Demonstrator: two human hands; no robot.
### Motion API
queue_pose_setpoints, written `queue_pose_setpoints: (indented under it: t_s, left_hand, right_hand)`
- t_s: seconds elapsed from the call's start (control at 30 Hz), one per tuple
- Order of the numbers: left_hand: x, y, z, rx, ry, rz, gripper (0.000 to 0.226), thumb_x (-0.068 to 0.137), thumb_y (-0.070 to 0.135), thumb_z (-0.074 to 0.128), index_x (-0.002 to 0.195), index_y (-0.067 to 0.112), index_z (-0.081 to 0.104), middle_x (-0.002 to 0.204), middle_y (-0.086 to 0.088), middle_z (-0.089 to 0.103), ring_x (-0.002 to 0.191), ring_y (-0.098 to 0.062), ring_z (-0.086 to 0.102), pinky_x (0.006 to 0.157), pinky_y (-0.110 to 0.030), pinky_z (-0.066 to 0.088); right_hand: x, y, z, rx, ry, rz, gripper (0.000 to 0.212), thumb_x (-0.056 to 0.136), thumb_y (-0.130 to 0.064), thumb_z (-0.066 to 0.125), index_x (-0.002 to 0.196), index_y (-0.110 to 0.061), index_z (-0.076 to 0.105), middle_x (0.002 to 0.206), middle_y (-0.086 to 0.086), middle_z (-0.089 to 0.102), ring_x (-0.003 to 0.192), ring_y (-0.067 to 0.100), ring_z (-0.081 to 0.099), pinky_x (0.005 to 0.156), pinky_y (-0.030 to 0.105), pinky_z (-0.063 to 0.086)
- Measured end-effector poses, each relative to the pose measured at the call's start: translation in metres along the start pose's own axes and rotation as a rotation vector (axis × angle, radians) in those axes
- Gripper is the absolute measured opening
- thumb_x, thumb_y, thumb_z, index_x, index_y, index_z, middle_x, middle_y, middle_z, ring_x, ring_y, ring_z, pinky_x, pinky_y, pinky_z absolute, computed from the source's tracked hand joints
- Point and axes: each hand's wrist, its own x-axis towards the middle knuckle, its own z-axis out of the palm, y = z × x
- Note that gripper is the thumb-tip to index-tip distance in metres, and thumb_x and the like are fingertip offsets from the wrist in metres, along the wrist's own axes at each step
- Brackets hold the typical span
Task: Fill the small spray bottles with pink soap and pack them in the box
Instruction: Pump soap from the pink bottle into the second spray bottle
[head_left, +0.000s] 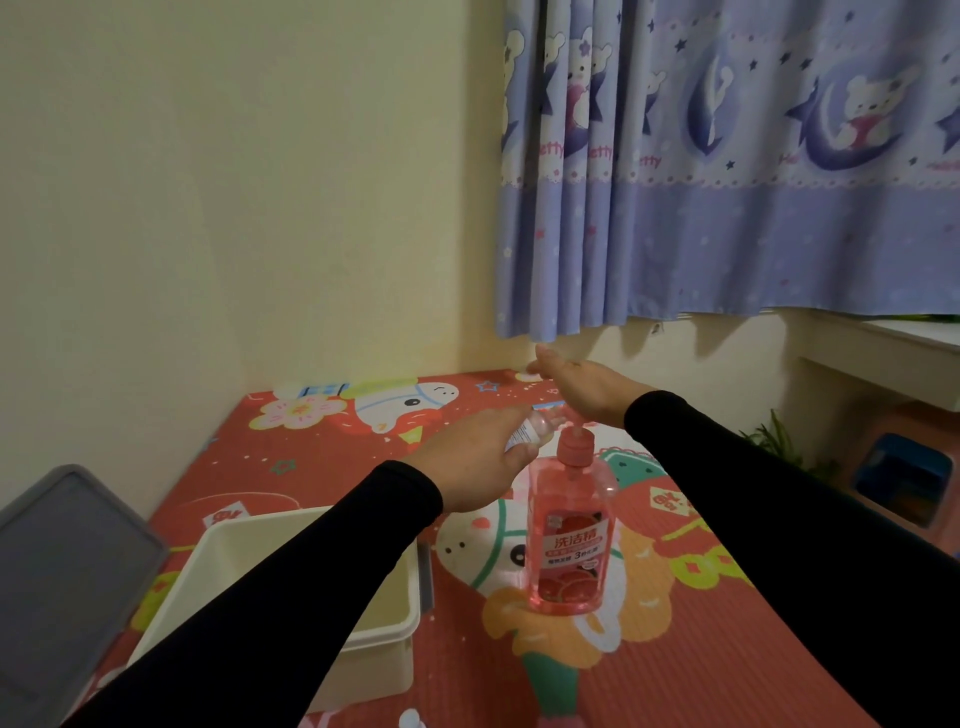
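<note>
A tall pink soap bottle (567, 540) with a pump head stands upright on the red patterned mat, right of centre. My left hand (467, 462) holds a small clear spray bottle (530, 432) tilted on its side, its open end close to the pump spout. My right hand (582, 387) hovers flat, palm down, just above and behind the pump head, fingers stretched out and holding nothing. A cream plastic box (395, 618) sits at the lower left, partly hidden by my left sleeve.
A grey lid (62, 561) lies left of the box near the wall. Something small and white (410, 719) shows at the bottom edge. The red mat (701, 649) runs to the wall corner. A curtain hangs behind; a stool and a plant stand at the right.
</note>
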Motion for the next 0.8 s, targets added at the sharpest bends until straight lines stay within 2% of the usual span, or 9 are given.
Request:
queue_pose_setpoints:
  t_s: [0.07,0.2,0.33,0.4,0.5,0.57,0.63,0.7,0.8]
  left_hand:
    - [-0.001,-0.001,0.002,0.005,0.001,0.009,0.044,0.102,0.041,0.038,0.142,0.024,0.035,0.138,-0.004,0.050,0.121,-0.023,0.049,0.087,-0.028,0.035]
    - [-0.002,-0.004,0.012,-0.018,-0.017,0.002,0.046,0.102,0.040,0.037,0.145,0.022,0.034,0.144,-0.002,0.045,0.130,-0.021,0.042,0.097,-0.031,0.035]
    - [-0.005,-0.004,0.012,-0.025,-0.013,0.016,0.043,0.103,0.039,0.036,0.143,0.024,0.035,0.143,0.000,0.046,0.129,-0.020,0.042,0.095,-0.030,0.035]
    - [-0.006,-0.003,0.009,-0.038,-0.012,0.016,0.044,0.103,0.040,0.036,0.144,0.025,0.034,0.144,0.001,0.046,0.128,-0.018,0.044,0.096,-0.029,0.035]
    - [-0.008,-0.002,0.004,-0.098,0.026,0.029,0.033,0.102,0.040,0.038,0.133,0.031,0.041,0.125,0.003,0.055,0.107,-0.017,0.054,0.085,-0.030,0.042]
    - [-0.010,-0.002,0.002,-0.097,0.030,0.035,0.032,0.102,0.039,0.038,0.133,0.031,0.041,0.121,0.004,0.056,0.103,-0.016,0.052,0.081,-0.029,0.039]
    - [-0.010,-0.004,0.004,-0.076,0.030,0.038,0.034,0.102,0.039,0.038,0.135,0.030,0.041,0.123,0.003,0.056,0.103,-0.016,0.052,0.082,-0.029,0.039]
    - [-0.009,-0.007,0.008,-0.063,0.013,0.024,0.039,0.102,0.039,0.038,0.140,0.029,0.037,0.131,0.002,0.054,0.113,-0.018,0.052,0.090,-0.031,0.041]
    - [-0.010,-0.010,0.013,-0.055,-0.022,-0.002,0.045,0.102,0.041,0.037,0.145,0.029,0.032,0.144,0.002,0.045,0.129,-0.019,0.044,0.101,-0.035,0.039]
  right_hand:
    - [0.001,0.002,0.003,0.015,-0.002,-0.012,0.080,0.090,-0.072,0.011,0.140,-0.022,0.049,0.150,0.005,0.043,0.139,0.020,0.037,0.118,0.042,0.023]
    - [-0.003,0.004,0.012,0.022,-0.014,-0.025,0.062,0.102,-0.051,0.014,0.138,-0.017,0.052,0.148,0.002,0.044,0.138,0.018,0.038,0.115,0.032,0.021]
    - [-0.005,0.004,0.010,-0.005,-0.044,-0.040,0.062,0.103,-0.047,0.011,0.140,-0.015,0.050,0.150,0.001,0.041,0.140,0.017,0.035,0.114,0.030,0.019]
    - [-0.004,0.003,0.007,0.011,-0.035,-0.028,0.066,0.101,-0.054,0.012,0.138,-0.016,0.051,0.149,0.002,0.043,0.139,0.018,0.037,0.116,0.032,0.020]
    - [0.000,0.001,0.001,0.028,-0.011,0.022,0.095,0.077,-0.083,0.009,0.139,-0.024,0.050,0.149,0.003,0.044,0.139,0.019,0.038,0.118,0.042,0.023]
    - [0.002,0.003,0.000,0.029,-0.010,0.036,0.102,0.070,-0.086,0.009,0.140,-0.024,0.049,0.149,0.002,0.044,0.139,0.019,0.038,0.118,0.044,0.024]
    - [0.001,0.004,0.003,0.053,-0.003,-0.010,0.085,0.086,-0.076,0.012,0.136,-0.021,0.053,0.147,0.002,0.047,0.137,0.018,0.040,0.118,0.041,0.024]
    - [0.000,0.006,0.009,0.047,-0.013,-0.044,0.069,0.099,-0.058,0.013,0.134,-0.018,0.055,0.145,0.001,0.049,0.137,0.018,0.041,0.116,0.035,0.024]
    - [-0.003,0.008,0.014,0.000,-0.045,-0.025,0.067,0.100,-0.055,0.010,0.137,-0.019,0.053,0.148,-0.001,0.045,0.138,0.018,0.038,0.113,0.032,0.021]
